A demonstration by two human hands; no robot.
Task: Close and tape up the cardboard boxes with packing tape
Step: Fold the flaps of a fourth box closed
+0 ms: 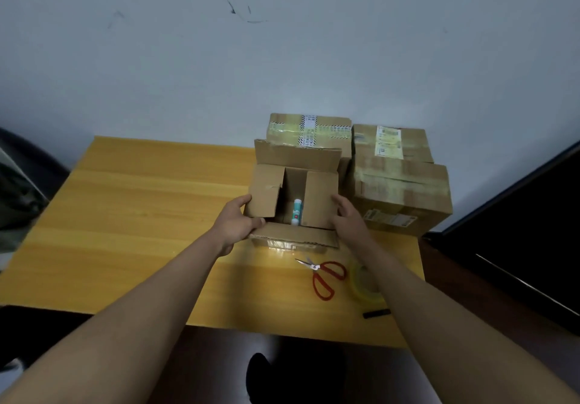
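Note:
An open cardboard box (320, 199) stands on the yellow table (141, 215) in front of me, its two side flaps folded partly inward, its far flap upright and its near flap hanging out. A white and green glue stick (296, 212) lies inside. My left hand (240, 223) holds the box's left side, thumb on the near corner. My right hand (346, 215) rests with straight fingers against the right flap. A roll of clear packing tape (365, 284) lies by my right forearm, partly hidden by it.
Red-handled scissors (323, 275) lie near the tape, and a small black object (376, 313) sits at the table's front edge. Three taped boxes (401, 196) are stacked behind and to the right. A dark cabinet (518, 246) stands on the right.

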